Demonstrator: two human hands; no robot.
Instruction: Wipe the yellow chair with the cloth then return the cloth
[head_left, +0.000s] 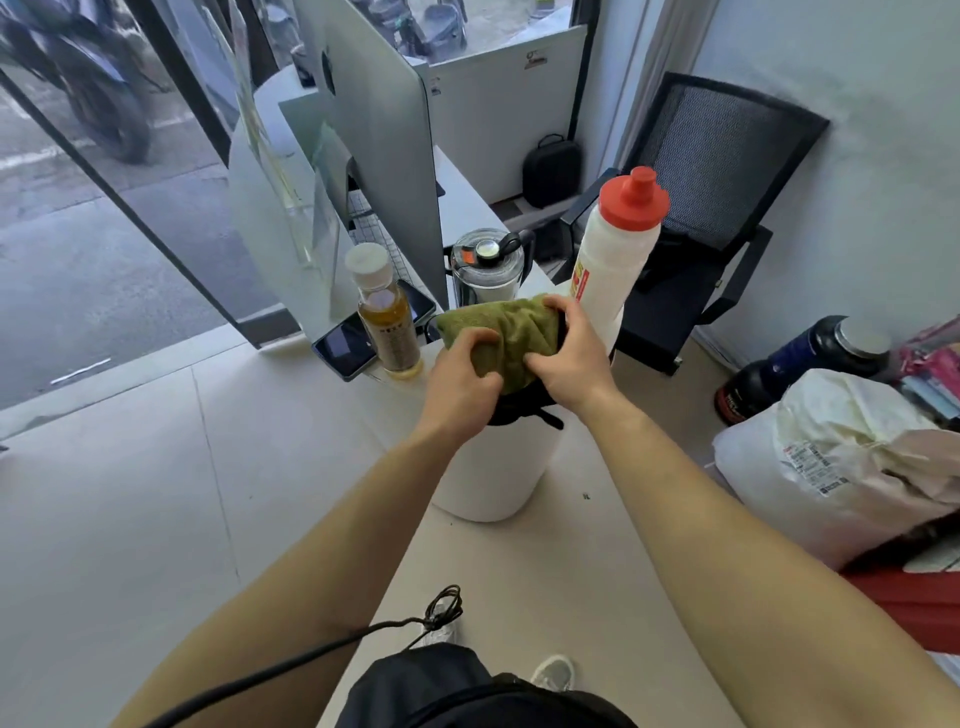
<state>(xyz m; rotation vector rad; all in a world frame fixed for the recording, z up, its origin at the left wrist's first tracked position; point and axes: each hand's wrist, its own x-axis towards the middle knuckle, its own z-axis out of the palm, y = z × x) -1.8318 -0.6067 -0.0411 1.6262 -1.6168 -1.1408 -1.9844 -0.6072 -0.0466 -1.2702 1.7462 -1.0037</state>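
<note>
- Head view: both hands grip the green cloth (506, 332) at the near corner of the white desk (467, 208).
- Left hand (460, 382) pinches its left edge; right hand (569, 353) closes on its right side.
- Cloth lies between an amber bottle (387, 312) and a white red-capped bottle (618, 244).

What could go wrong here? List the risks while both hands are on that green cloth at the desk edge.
1. The left hand and right hand grip the green cloth right beside the tall white bottle with the red cap; a tug could tip it.
2. The amber bottle stands at the desk's edge, near the left hand; an elbow sweep might knock it off.
3. The phone lies at the desk corner and could be dragged off.
</note>
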